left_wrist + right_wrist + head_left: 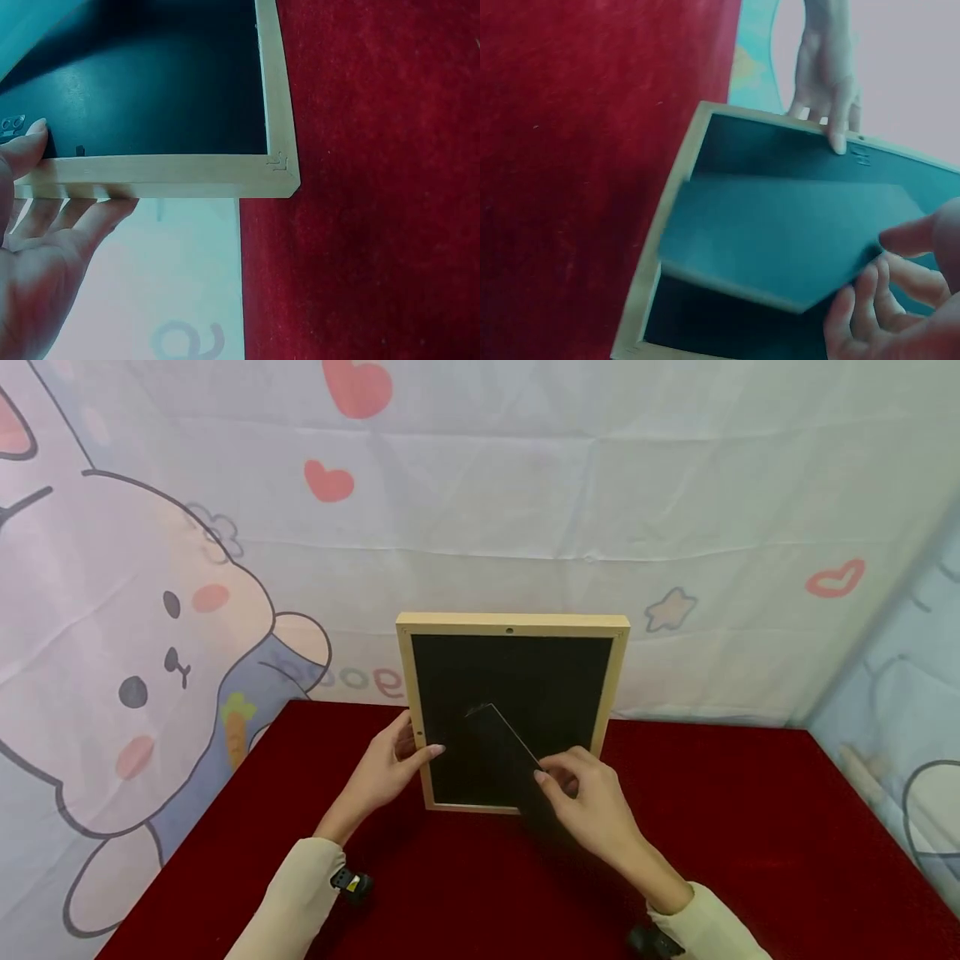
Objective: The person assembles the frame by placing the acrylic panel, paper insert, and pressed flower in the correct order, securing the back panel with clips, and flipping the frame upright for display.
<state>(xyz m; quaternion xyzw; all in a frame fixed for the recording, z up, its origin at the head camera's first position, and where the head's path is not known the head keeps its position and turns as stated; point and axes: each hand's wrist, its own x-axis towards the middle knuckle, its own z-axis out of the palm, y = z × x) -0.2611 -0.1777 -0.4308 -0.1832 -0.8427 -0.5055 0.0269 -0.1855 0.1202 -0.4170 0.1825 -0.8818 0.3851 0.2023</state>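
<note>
A picture frame [513,625] with a pale wooden border stands upright on the red cloth, its black back panel [457,672] towards me. My left hand [382,768] grips the left side of the border, thumb on the front and fingers behind, as the left wrist view also shows. A black stand flap [780,232] angles out from the middle of the panel. Between thumb and fingers, my right hand [592,797] pinches the flap's edge. Small metal fittings [13,124] show on the panel near my left thumb.
Red cloth [750,827] covers the table under the frame. Behind it hangs a pale fabric backdrop [487,510] printed with a bunny, hearts and a star. A dark wrist device [351,883] sits at my left cuff.
</note>
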